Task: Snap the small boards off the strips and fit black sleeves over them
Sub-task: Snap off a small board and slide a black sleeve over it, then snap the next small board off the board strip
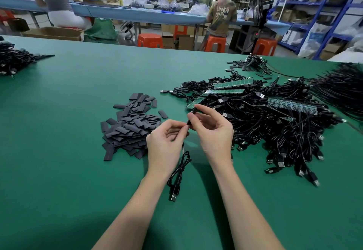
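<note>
Where the green worktop [59,171] lies nearest, two bare forearms are seen reaching in from the bottom edge, and a black cable [179,168] hangs between them, its USB plug [173,194] resting on the worktop. Just beyond, the two hands are brought close together above the worktop. The upper end of the cable is pinched by the left hand [167,141] between thumb and curled fingers. A black sleeve [191,116], tilted up and away, is pinched by the fingertips of the right hand [213,130], its lower end meeting the left fingertips; whether a board sits inside it cannot be told.

To the left of the hands, a loose heap of flat black sleeves [131,126] is spread on the worktop. To the right, a large tangle of black USB cables [275,132] is piled, with green board strips [225,90] laid across its far part and a darker strip [292,106] on its right. Farther off, a small cluster of sleeves and parts [253,65] is seen, and another cable bundle [11,59] lies at the far left.

Beyond the worktop, orange stools [150,40], a long blue bench [137,15], seated people and blue shelving [314,4] are visible.
</note>
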{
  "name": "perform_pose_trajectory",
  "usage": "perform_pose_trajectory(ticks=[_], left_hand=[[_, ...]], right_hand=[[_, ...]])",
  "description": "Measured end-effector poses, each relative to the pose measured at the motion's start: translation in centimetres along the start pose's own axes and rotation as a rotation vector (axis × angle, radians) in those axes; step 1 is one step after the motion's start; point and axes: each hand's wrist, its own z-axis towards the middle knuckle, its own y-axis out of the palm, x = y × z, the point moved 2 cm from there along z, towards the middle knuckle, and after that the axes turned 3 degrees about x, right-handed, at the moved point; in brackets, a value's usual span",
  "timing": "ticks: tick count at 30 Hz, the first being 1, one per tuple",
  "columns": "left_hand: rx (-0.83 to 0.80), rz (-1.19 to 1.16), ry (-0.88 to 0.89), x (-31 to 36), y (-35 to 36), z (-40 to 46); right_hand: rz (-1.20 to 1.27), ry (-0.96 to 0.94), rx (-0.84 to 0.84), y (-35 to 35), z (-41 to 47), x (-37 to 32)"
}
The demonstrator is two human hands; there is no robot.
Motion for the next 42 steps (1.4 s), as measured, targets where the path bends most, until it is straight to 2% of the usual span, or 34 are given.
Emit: perform_pose_trajectory(ticks=[9, 11, 13, 16, 18, 20, 22, 25, 29, 33, 38, 40, 42], left_hand=[[-0.014, 0.019, 0.004, -0.2, 0.1, 0.1], [-0.056, 0.014, -0.04, -0.1, 0.4, 0.3], [-0.221, 0.064, -0.168, -0.1, 0.6, 0.6], [-0.61, 0.228, -0.318, -0.2, 0.3, 1.0], [-0.692, 0.145, -0.355, 0.0, 0.1, 1.4], [-0.621, 0.076, -0.385, 0.3, 0.2, 2.3], [-0.53, 0.162, -0.333, 0.5, 0.6, 4.1], [-0.363, 0.379, -0.186, 0.3, 1.8, 8.6], [-0.216, 0.797, -0.002, 0.0, 2.9, 15.0], [-0.19, 1.102, 0.088, -0.7, 2.7, 20.3], [-0.297, 1.166, 0.118, -2.1, 1.7, 23.8], [-0.311, 1.207, 0.071, -3.6, 0.7, 23.5], [-0.269, 1.235, -0.063, -5.4, -0.6, 22.7]], right_hand=[[0.009, 0.053, 0.002, -0.3, 0.1, 0.3], [0.047, 0.058, 0.026, -0.3, 0.3, 0.2], [0.134, 0.081, 0.105, -0.7, 0.8, 0.0], [0.26, 0.108, 0.249, -1.5, 1.7, 0.0], [0.282, 0.121, 0.299, -1.8, 1.8, 0.1], [0.294, 0.143, 0.294, -1.6, 1.9, 0.3], [0.284, 0.175, 0.273, -1.3, 1.9, 0.6], [0.185, 0.207, 0.249, -1.1, 1.8, 1.0], [-0.007, 0.171, 0.149, -0.9, 1.5, 1.4], [-0.175, 0.178, 0.028, -0.7, 1.4, 2.3], [-0.244, 0.196, -0.06, -0.2, 1.1, 2.7], [-0.245, 0.21, -0.087, -0.1, 1.0, 2.8], [-0.249, 0.217, -0.1, -0.1, 1.0, 2.8]])
